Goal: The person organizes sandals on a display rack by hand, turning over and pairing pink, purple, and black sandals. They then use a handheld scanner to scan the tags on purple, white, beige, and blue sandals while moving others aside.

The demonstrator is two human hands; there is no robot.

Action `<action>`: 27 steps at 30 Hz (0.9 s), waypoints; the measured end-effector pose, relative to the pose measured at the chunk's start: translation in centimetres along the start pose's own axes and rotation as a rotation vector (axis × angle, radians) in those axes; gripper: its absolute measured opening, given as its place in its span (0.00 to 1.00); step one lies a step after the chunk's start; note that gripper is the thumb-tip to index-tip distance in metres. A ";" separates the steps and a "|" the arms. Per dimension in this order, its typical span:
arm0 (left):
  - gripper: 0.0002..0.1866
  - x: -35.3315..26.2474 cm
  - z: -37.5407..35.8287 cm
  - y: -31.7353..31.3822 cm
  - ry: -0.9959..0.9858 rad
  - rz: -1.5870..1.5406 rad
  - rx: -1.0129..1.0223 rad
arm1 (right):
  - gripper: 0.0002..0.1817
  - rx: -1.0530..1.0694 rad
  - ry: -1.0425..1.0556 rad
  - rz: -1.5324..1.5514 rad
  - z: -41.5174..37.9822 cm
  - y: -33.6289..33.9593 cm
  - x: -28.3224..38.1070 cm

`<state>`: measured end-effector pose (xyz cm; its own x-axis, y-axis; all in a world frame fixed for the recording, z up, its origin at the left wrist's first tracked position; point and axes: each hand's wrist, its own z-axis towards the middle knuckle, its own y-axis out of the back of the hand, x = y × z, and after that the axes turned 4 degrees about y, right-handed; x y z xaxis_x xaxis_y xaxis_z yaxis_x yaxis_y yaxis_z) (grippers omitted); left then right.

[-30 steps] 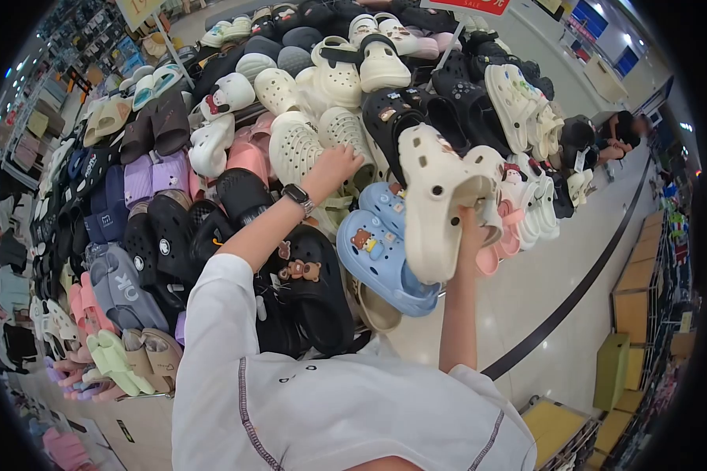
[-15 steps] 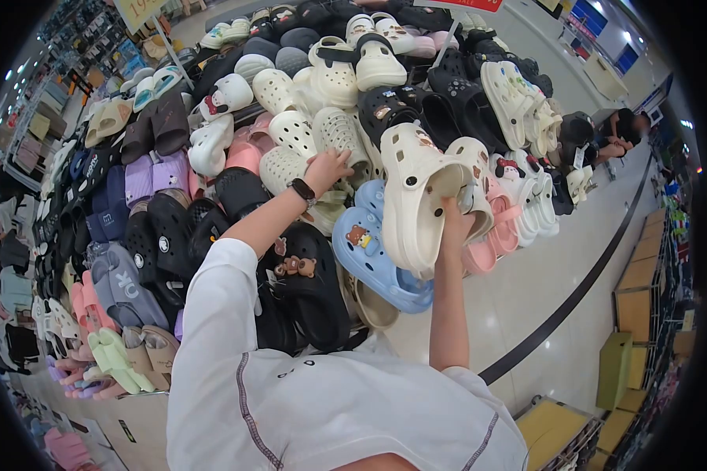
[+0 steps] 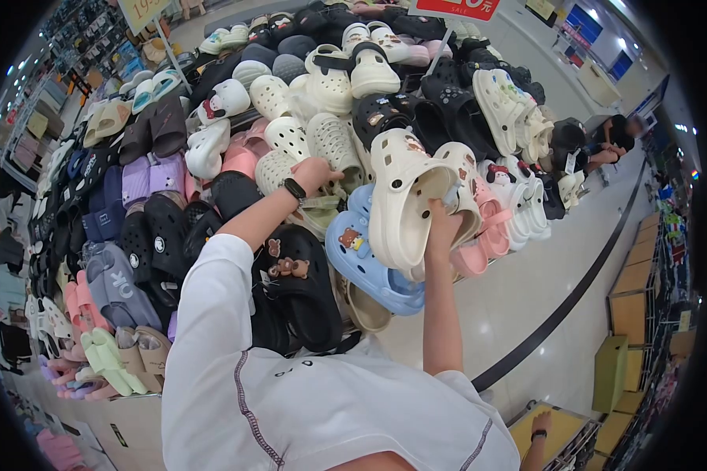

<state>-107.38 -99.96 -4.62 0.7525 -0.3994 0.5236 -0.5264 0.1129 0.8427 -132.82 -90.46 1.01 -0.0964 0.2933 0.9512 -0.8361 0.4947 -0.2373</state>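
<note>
My right hand (image 3: 443, 228) grips a pair of cream clogs (image 3: 404, 177) with charms, its thumb inside the opening of the near one. The pair is raised over the front right edge of the shoe pile, above a light blue clog (image 3: 360, 247) with a bear charm. My left hand (image 3: 314, 174), a dark band at its wrist, is closed at a beige perforated clog (image 3: 275, 171) in the pile. Its fingertips are partly hidden between that clog and a grey-beige clog (image 3: 334, 141). Below it sits a large black clog (image 3: 302, 290) with bear charms.
Slides and clogs (image 3: 118, 282) cover the display to the left. A red sale sign (image 3: 456, 8) and a yellow price sign (image 3: 143, 12) stand over the pile. Another person's forearm (image 3: 537, 449) shows at lower right by a yellow-topped stand (image 3: 554, 424). A person (image 3: 620, 133) is far right.
My left hand has shifted slightly down and its fingers have curled in between the clogs. The cream pair stays in my right hand. Another person's forearm has appeared at lower right.
</note>
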 end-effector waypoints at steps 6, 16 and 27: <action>0.14 2.3 -3.5 2.7 0.032 -0.357 -0.383 | 0.21 -0.006 0.089 -0.034 0.1 0.3 -1.1; 0.14 10.8 -12.7 6.2 0.357 -0.378 -0.453 | 0.33 0.100 -0.042 -0.029 0.2 0.7 -0.3; 0.20 16.0 -16.8 8.2 0.438 -0.015 -0.571 | 0.33 0.097 -0.025 -0.022 0.3 0.5 -0.5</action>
